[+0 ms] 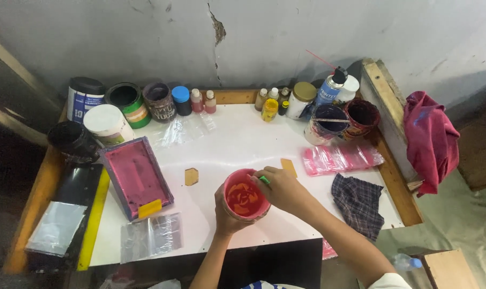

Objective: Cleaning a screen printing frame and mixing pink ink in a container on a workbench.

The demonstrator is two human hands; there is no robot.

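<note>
Red and orange paint swirls inside the small pink cup [246, 201] that you hold near the front edge of the white tabletop [237, 144]. Your left hand [227, 214] wraps the cup from below and behind, fingers curled tight around its wall. Your right hand [283, 188] is pinched shut on a thin green stick [264, 179] — its tip dips over the cup's rim into the paint.

Just beyond your right hand lies a small yellow card [289, 166], and a tan hexagonal chip [191, 176] sits to the left of the cup, apart from it. Further left, a rectangular screen frame [136, 176] smeared with magenta ink lies flat, a yellow tab at its near corner. Beside that frame rests a yellow-edged squeegee [94, 214] on a dark board.

Along the wall stands a row of tubs, jars and small dropper bottles; a blue spray can [328, 88] rises at the right — next to two open paint pots. A pink plastic bag [342, 158] and a checked cloth [358, 202] lie to your right, and a crimson garment [430, 139] hangs over the table's wooden edge.
</note>
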